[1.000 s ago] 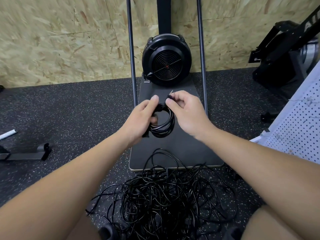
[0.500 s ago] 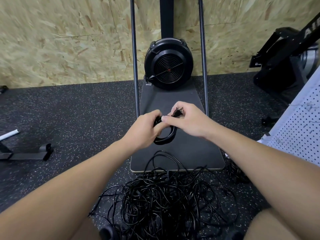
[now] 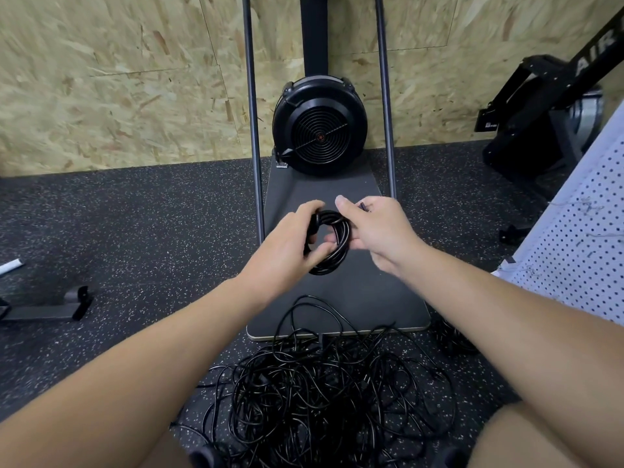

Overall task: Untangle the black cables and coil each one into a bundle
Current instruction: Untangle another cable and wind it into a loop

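Both hands meet over the dark platform [image 3: 341,298] of an exercise machine, seen from the head camera. Left hand [image 3: 287,246] curls round the left side of a coiled black cable bundle [image 3: 332,243], thumb on top and fingertips coming up through the loop. Right hand [image 3: 378,231] sits at 3 o'clock of the bundle, touching its right side; its fingers are bent and pinch the cable's loose end [image 3: 364,207], whose tip pokes out at 12 o'clock of the knuckles. The bundle hangs in the air between the two hands, above the platform.

At 6 o'clock of the bundle, on the speckled rubber floor [image 3: 135,231], lies the tangled pile of black cables [image 3: 324,393], its upper loops lapping over the platform's near edge. A smaller dark heap of cable [image 3: 452,339] lies at 3 o'clock of the pile, just beside the right forearm. At 12 o'clock stands the machine's round black fan housing [image 3: 319,128] against the chipboard wall [image 3: 118,79]. A white perforated panel [image 3: 580,238] fills the right edge.
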### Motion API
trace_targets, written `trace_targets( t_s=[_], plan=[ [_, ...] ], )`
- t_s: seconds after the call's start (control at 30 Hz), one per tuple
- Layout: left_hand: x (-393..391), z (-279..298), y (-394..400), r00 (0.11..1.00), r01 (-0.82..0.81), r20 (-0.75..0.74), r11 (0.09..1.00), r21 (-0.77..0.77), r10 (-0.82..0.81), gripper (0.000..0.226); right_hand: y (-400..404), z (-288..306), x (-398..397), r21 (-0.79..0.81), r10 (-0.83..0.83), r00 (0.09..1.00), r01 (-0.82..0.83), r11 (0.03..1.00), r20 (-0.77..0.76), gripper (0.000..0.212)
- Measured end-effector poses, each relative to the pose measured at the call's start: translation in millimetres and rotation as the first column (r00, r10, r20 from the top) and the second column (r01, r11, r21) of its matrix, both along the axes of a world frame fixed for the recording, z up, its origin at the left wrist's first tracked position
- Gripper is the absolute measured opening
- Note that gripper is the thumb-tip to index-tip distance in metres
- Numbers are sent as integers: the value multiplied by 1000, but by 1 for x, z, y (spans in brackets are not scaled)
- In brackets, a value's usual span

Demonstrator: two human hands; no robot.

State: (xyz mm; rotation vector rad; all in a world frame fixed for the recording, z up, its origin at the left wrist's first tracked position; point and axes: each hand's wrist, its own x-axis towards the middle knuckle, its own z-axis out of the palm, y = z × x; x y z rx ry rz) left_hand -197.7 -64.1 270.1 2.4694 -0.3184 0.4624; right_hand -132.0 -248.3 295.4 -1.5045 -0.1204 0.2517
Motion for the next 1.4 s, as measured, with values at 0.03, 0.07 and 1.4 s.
trace_targets(
  t_s=[0.03, 0.07, 1.4],
  plan=[
    [0, -2, 0, 1000, -3, -17, 1000, -9, 3, 65, -3, 2, 1, -12, 19, 1000, -20, 1000, -5, 32],
    [-1, -3, -1, 999, -26, -47, 998, -58, 23, 66, -6, 5, 2, -34, 42, 999, -42, 999, 9, 34],
    [108, -339, -318, 645, -1, -727, 950, -312, -238, 24, -321, -326, 11, -380, -637, 678, 517, 768, -366, 12]
  ],
)
